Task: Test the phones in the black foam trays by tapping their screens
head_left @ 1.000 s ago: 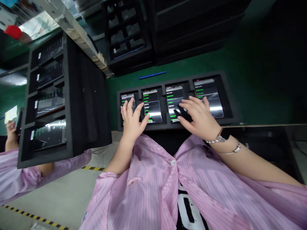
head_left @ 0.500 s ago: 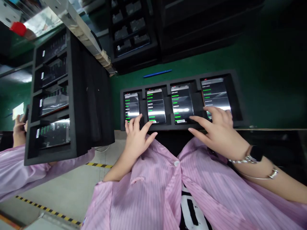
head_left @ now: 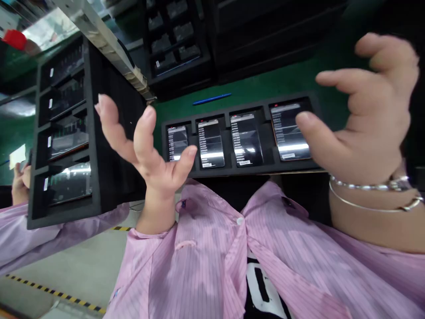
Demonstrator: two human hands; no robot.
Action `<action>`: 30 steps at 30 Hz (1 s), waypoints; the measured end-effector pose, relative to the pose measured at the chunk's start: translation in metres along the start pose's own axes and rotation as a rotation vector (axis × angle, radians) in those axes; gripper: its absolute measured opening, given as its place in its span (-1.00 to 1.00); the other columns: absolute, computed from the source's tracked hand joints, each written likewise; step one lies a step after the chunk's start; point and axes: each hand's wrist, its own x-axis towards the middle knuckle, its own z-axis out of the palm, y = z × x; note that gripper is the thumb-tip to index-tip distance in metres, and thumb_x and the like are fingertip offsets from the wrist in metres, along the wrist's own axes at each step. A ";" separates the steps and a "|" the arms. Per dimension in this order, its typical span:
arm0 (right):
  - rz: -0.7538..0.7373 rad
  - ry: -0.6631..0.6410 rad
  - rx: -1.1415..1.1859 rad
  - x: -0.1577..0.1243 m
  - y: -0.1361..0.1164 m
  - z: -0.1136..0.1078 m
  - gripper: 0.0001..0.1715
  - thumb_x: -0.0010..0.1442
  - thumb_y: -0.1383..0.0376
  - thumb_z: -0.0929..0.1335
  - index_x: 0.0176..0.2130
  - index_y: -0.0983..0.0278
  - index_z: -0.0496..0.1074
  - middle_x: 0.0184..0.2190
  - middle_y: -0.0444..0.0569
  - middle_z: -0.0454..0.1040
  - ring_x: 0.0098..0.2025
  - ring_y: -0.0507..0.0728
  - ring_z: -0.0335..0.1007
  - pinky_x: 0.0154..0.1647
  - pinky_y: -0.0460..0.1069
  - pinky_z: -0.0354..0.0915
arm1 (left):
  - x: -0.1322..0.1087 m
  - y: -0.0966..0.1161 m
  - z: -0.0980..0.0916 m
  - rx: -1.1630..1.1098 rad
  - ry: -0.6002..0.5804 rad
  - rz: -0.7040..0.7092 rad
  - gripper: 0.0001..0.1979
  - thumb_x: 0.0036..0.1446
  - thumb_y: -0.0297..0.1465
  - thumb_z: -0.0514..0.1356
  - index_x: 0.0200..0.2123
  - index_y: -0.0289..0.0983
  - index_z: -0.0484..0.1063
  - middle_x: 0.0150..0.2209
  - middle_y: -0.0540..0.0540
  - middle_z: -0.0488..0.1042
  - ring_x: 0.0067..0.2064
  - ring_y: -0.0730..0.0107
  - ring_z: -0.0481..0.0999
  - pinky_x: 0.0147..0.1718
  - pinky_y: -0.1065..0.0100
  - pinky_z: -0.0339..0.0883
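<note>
Several smartphones with lit screens of white text lie in the slots of a black foam tray point(head_left: 229, 170) on the green table. The leftmost phone point(head_left: 177, 144) and the one beside it point(head_left: 211, 144) are nearest my left hand point(head_left: 149, 155), which is raised with fingers spread and holds nothing. A third phone point(head_left: 246, 139) lies right of these. My right hand point(head_left: 368, 106) is lifted above the tray's right end, fingers apart and holding nothing; its thumb overlaps the view of the rightmost phone point(head_left: 289, 133).
A stack of black foam trays point(head_left: 96, 199) holding phones stands at the left. A blue pen point(head_left: 211, 99) lies behind the phone tray. More black trays point(head_left: 175, 66) stand at the back, beside a pale post point(head_left: 109, 44). Another person's hand point(head_left: 20, 182) shows at far left.
Both my hands have risen off the phones, the left moving up and leftward, the right up and rightward. The green text lines on the tray phones' screens have turned white.
</note>
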 end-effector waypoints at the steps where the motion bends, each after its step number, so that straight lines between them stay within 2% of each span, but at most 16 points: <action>1: -0.004 -0.038 0.014 -0.005 -0.007 -0.004 -0.35 0.38 0.02 0.34 0.37 0.09 0.30 0.43 0.14 0.17 0.46 0.53 0.12 0.47 0.49 0.03 | -0.006 0.001 -0.003 0.018 0.025 0.008 -0.03 0.11 0.23 0.30 0.47 0.09 0.05 0.57 0.08 -0.27 0.55 -0.37 -0.61 0.48 -0.42 -0.45; 3: 0.011 -0.113 0.025 -0.021 -0.014 0.003 -0.41 0.37 0.05 0.33 0.32 0.10 0.35 0.39 0.17 0.24 0.44 0.56 0.15 0.47 0.53 0.01 | -0.017 -0.001 0.004 0.045 0.043 0.067 -0.05 0.13 0.19 0.30 0.47 0.05 0.06 0.57 0.02 -0.24 0.57 -0.37 -0.50 0.48 -0.40 -0.38; 6: 0.080 -0.227 0.037 -0.048 -0.010 0.037 -0.49 0.37 0.06 0.32 0.22 0.17 0.42 0.31 0.23 0.34 0.41 0.55 0.19 0.43 0.56 0.03 | -0.030 -0.009 0.035 0.034 -0.029 0.137 -0.18 0.26 0.06 0.23 0.47 -0.05 0.08 0.57 -0.14 -0.22 0.58 -0.28 -0.28 0.48 -0.33 -0.26; 9: 0.153 -0.338 0.068 -0.068 -0.004 0.067 -0.47 0.38 0.04 0.29 0.21 0.22 0.41 0.31 0.24 0.37 0.43 0.52 0.16 0.42 0.58 0.00 | -0.040 -0.022 0.065 0.047 -0.099 0.126 -0.29 0.34 -0.03 0.17 0.43 -0.15 0.15 0.54 -0.29 -0.09 0.57 -0.16 -0.10 0.49 -0.25 -0.20; 13: 0.158 -0.392 0.101 -0.078 -0.005 0.086 -0.43 0.38 0.04 0.29 0.24 0.25 0.39 0.33 0.22 0.36 0.46 0.50 0.10 0.45 0.59 -0.10 | -0.047 -0.032 0.086 0.055 -0.215 0.099 -0.37 0.34 -0.04 0.19 0.37 -0.17 0.29 0.48 -0.31 0.11 0.55 -0.17 -0.04 0.49 -0.26 -0.25; 20: 0.071 -0.410 0.008 -0.079 -0.013 0.099 -0.39 0.39 0.10 0.28 0.31 0.30 0.33 0.33 0.21 0.37 0.46 0.44 0.12 0.50 0.53 -0.12 | -0.045 -0.030 0.102 0.101 -0.332 0.113 -0.41 0.35 -0.01 0.19 0.32 -0.17 0.38 0.48 -0.26 0.17 0.56 -0.19 -0.07 0.49 -0.25 -0.19; 25: 0.075 -0.435 -0.027 -0.078 -0.016 0.103 -0.33 0.40 0.02 0.29 0.33 0.31 0.32 0.36 0.26 0.33 0.46 0.47 0.11 0.49 0.52 -0.06 | -0.043 -0.029 0.108 0.108 -0.344 0.119 -0.41 0.35 0.01 0.19 0.31 -0.14 0.40 0.49 -0.26 0.14 0.56 -0.23 -0.10 0.48 -0.29 -0.18; 28: 0.081 -0.455 -0.021 -0.075 -0.015 0.102 -0.29 0.41 -0.06 0.26 0.31 0.33 0.34 0.32 0.27 0.37 0.46 0.47 0.11 0.49 0.52 -0.08 | -0.041 -0.029 0.106 0.110 -0.363 0.099 -0.41 0.33 0.03 0.21 0.30 -0.13 0.42 0.52 -0.28 0.08 0.57 -0.29 -0.15 0.47 -0.34 -0.23; 30: 0.105 -0.430 -0.009 -0.074 -0.009 0.095 -0.27 0.41 -0.10 0.24 0.29 0.34 0.35 0.32 0.27 0.37 0.45 0.47 0.12 0.49 0.51 -0.08 | -0.040 -0.035 0.098 0.087 -0.351 0.088 -0.33 0.31 0.06 0.22 0.35 -0.12 0.35 0.53 -0.28 0.04 0.57 -0.30 -0.16 0.47 -0.36 -0.26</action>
